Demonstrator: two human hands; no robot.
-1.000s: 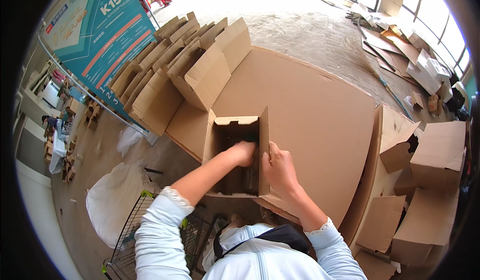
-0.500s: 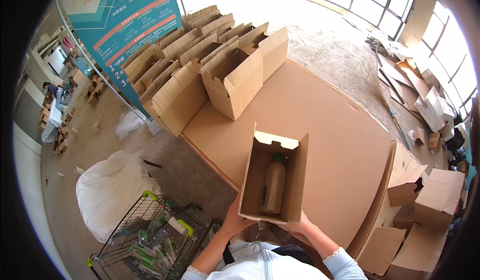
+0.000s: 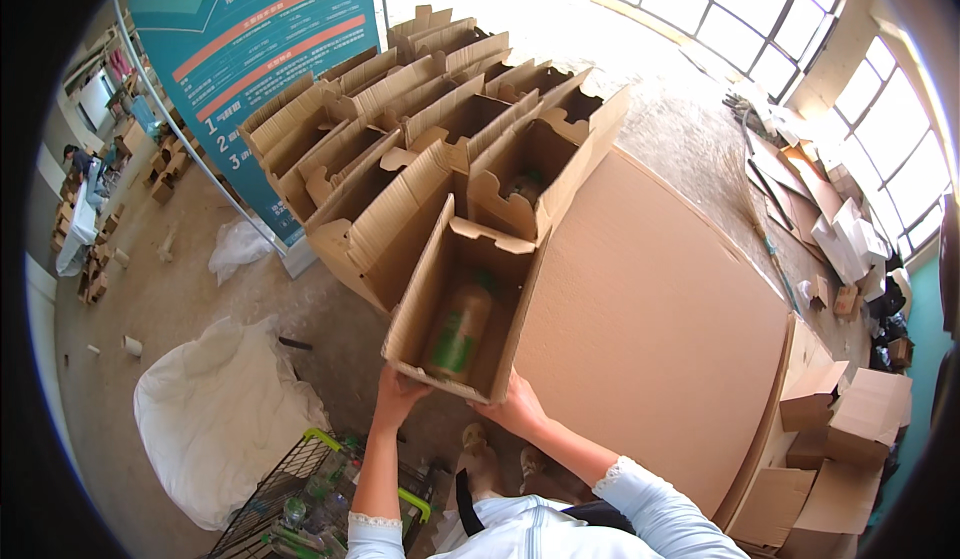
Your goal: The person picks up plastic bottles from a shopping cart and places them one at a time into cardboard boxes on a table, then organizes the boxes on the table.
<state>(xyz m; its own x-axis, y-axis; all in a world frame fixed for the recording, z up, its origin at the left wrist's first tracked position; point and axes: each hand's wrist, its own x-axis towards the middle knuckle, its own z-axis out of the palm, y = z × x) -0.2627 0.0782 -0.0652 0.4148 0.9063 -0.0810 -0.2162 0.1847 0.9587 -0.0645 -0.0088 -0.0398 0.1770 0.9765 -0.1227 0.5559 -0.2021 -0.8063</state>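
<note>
Between my two hands I hold an open-topped cardboard box (image 3: 418,296) by its near lower corners. Inside lies a clear plastic bottle (image 3: 461,337) with a green cap and green marking. My left hand (image 3: 398,395) grips the near left corner, and my right hand (image 3: 511,409) the near right one; their fingertips are hidden under the box. Directly beyond it stand several similar open boxes (image 3: 365,249) in rows on the cardboard-covered table (image 3: 660,309). The held box's far end is close against them; whether it touches, I cannot tell. One of those boxes (image 3: 560,154) also has a bottle inside.
A wire shopping cart (image 3: 270,484) with several bottles stands at lower left, near a white cloth-covered heap (image 3: 215,409). A teal banner stand (image 3: 260,59) rises behind the boxes. More cartons (image 3: 868,409) are piled at right; a broom (image 3: 775,249) lies on the floor.
Both hands have carried the box with the bottle leftward and away from me, toward the rows of boxes. The view has shifted, and the bottle's green marking now shows.
</note>
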